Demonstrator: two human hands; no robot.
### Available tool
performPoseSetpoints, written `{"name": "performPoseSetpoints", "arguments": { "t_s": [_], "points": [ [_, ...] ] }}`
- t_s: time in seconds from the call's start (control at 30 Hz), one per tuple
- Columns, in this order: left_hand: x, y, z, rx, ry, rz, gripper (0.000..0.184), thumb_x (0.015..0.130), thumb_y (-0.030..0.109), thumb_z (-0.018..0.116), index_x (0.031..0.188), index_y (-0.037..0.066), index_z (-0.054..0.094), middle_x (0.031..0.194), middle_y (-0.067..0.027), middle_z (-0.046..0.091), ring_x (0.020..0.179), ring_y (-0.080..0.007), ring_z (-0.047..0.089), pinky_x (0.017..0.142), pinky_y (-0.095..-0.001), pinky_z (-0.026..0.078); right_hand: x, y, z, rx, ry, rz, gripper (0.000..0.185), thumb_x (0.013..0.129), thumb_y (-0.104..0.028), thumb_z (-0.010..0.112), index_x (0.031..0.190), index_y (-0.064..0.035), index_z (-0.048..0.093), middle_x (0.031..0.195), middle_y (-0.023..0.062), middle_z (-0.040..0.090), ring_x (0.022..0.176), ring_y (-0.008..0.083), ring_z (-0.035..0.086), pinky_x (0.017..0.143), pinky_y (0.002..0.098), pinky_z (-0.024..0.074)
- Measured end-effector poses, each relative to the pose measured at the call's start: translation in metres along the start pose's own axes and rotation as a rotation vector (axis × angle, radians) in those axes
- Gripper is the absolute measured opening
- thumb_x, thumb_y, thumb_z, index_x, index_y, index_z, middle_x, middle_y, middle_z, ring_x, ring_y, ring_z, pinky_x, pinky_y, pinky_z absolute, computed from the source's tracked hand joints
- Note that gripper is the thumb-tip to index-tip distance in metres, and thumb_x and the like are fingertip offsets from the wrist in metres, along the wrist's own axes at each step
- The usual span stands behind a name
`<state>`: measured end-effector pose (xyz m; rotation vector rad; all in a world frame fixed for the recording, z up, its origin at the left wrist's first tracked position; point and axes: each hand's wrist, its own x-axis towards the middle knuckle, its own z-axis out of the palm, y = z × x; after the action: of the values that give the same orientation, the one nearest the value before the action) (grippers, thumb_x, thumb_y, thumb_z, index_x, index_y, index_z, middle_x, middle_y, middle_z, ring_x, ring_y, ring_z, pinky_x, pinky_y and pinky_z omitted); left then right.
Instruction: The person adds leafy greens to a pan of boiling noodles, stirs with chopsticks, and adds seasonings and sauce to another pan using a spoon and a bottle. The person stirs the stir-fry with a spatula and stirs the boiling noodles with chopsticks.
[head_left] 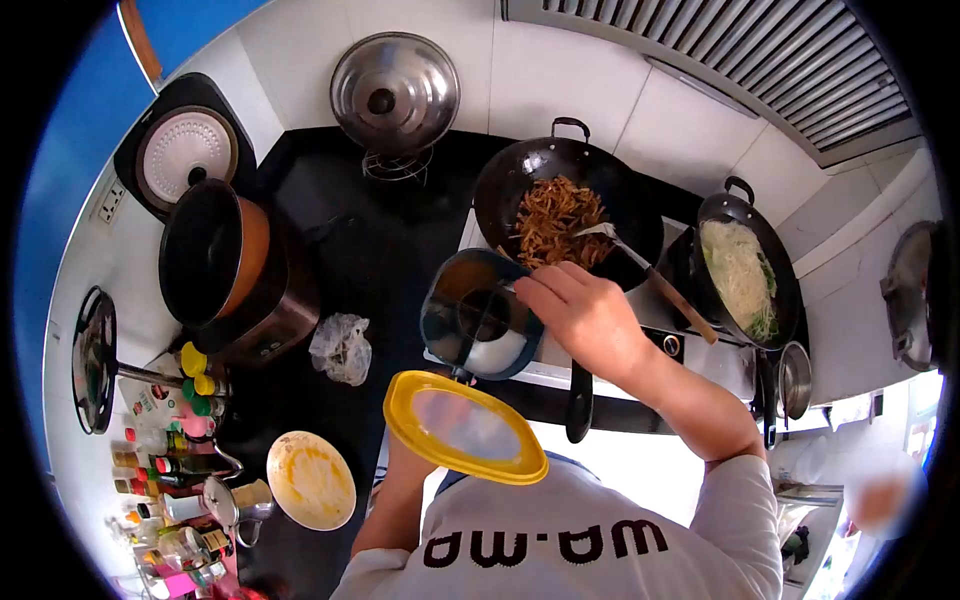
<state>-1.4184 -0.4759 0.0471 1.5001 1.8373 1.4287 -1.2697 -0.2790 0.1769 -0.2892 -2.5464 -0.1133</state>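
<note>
My right hand [575,308] is closed in a pinch at the rim of a dark blue container [437,312]. What the fingertips hold is too small to make out. White contents [498,354] show inside the container, beside a dark round area. A yellow-rimmed lid [465,425] with a pale centre tilts in front of my left hand and covers its fingers; the left forearm [395,500] runs up to it. Beyond my right hand, a black wok [505,185] holds brown cooked strips [560,215], with a wooden-handled spatula [650,270] resting across its edge.
On the right, another black pan [790,290] holds pale noodle-like strands. An open rice cooker [290,310], a crumpled plastic bag [341,349], a stained plate [311,480] and several bottles [180,465] stand left. A metal lid [395,90] leans at the back under the range hood [740,60].
</note>
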Motion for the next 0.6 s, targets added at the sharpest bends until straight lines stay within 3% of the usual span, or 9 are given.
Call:
{"name": "performPoseSetpoints", "arguments": {
  "t_s": [0.17, 0.2, 0.27, 0.3, 0.33, 0.4, 0.5, 0.57, 0.6],
  "points": [
    [0.004, 0.000, 0.005, 0.177, 0.103, 0.186, 0.030, 0.076, 0.009, 0.069, 0.103, 0.006, 0.055, 0.090, -0.0058, 0.061, 0.081, -0.0135, 0.060, 0.075, -0.0264, 0.051, -0.004, -0.002, -0.028, 0.115, 0.018, 0.008, 0.017, 0.068, -0.006, 0.067, 0.083, -0.0031, 0.060, 0.078, 0.0074, 0.059, 0.071, 0.0181, 0.060, 0.055, 0.0262, 0.0503],
    [0.005, 0.001, 0.007, 0.196, 0.114, 0.204, 0.030, 0.076, 0.009, 0.069, 0.103, 0.006, 0.055, 0.090, -0.0058, 0.061, 0.080, -0.0134, 0.060, 0.074, -0.0262, 0.051, -0.003, -0.007, -0.034, 0.153, 0.057, 0.039, 0.014, 0.069, -0.008, 0.069, 0.079, -0.0032, 0.060, 0.073, 0.0066, 0.060, 0.064, 0.0186, 0.060, 0.052, 0.0268, 0.0494],
    [0.007, 0.004, 0.013, -0.489, 0.166, -0.071, 0.030, 0.075, 0.008, 0.070, 0.102, 0.006, 0.055, 0.089, -0.0057, 0.061, 0.079, -0.0129, 0.060, 0.072, -0.0251, 0.050, -0.007, -0.013, -0.042, 0.228, 0.047, 0.078, 0.014, 0.069, -0.009, 0.070, 0.077, -0.0030, 0.060, 0.071, 0.0065, 0.059, 0.062, 0.0190, 0.059, 0.051, 0.0275, 0.0489],
    [0.008, 0.002, 0.012, -0.489, 0.167, -0.072, 0.030, 0.075, 0.008, 0.070, 0.102, 0.006, 0.055, 0.089, -0.0057, 0.061, 0.079, -0.0129, 0.060, 0.072, -0.0251, 0.050, -0.009, -0.016, -0.043, 0.300, 0.038, 0.119, 0.015, 0.069, -0.010, 0.071, 0.076, -0.0028, 0.060, 0.069, 0.0063, 0.058, 0.060, 0.0195, 0.059, 0.050, 0.0281, 0.0483],
    [0.008, -0.001, 0.009, -0.200, 0.137, 0.049, 0.030, 0.075, 0.008, 0.069, 0.102, 0.006, 0.055, 0.088, -0.0057, 0.061, 0.078, -0.0129, 0.060, 0.071, -0.0251, 0.050, -0.011, -0.018, -0.041, 0.349, 0.051, 0.126, 0.015, 0.070, -0.010, 0.072, 0.073, -0.0028, 0.059, 0.067, 0.0067, 0.057, 0.058, 0.0202, 0.058, 0.048, 0.0285, 0.0469],
    [0.008, -0.001, 0.009, 0.090, 0.103, 0.168, 0.030, 0.075, 0.007, 0.069, 0.102, 0.006, 0.055, 0.088, -0.0057, 0.060, 0.077, -0.0130, 0.060, 0.070, -0.0252, 0.050, -0.019, -0.019, -0.030, 0.356, 0.042, 0.133, 0.016, 0.070, -0.011, 0.072, 0.072, -0.0031, 0.059, 0.067, 0.0065, 0.057, 0.058, 0.0203, 0.058, 0.047, 0.0284, 0.0462],
    [0.007, 0.006, 0.011, -0.079, 0.127, -0.006, 0.027, 0.075, 0.009, 0.070, 0.098, 0.005, 0.056, 0.087, -0.0061, 0.060, 0.075, -0.0145, 0.060, 0.068, -0.0254, 0.050, -0.023, -0.019, -0.019, 0.333, 0.024, 0.161, 0.017, 0.071, -0.013, 0.072, 0.070, -0.0034, 0.057, 0.066, 0.0066, 0.057, 0.056, 0.0203, 0.057, 0.045, 0.0278, 0.0444],
    [0.011, 0.010, 0.011, 0.154, 0.136, 0.173, 0.026, 0.074, 0.011, 0.071, 0.095, 0.005, 0.058, 0.086, -0.0065, 0.060, 0.074, -0.0156, 0.061, 0.067, -0.0253, 0.050, -0.027, -0.020, -0.011, 0.304, 0.014, 0.181, 0.019, 0.072, -0.014, 0.072, 0.069, -0.0035, 0.056, 0.065, 0.0070, 0.057, 0.054, 0.0203, 0.056, 0.044, 0.0274, 0.0432],
    [0.013, 0.013, 0.011, 0.232, 0.141, 0.232, 0.026, 0.073, 0.012, 0.071, 0.094, 0.005, 0.058, 0.086, -0.0066, 0.060, 0.073, -0.0159, 0.061, 0.066, -0.0253, 0.050, -0.031, -0.021, -0.005, 0.433, -0.007, 0.311, 0.020, 0.074, -0.015, 0.071, 0.069, -0.0034, 0.056, 0.063, 0.0070, 0.056, 0.052, 0.0180, 0.054, 0.043, 0.0261, 0.0411]
  ]
}}
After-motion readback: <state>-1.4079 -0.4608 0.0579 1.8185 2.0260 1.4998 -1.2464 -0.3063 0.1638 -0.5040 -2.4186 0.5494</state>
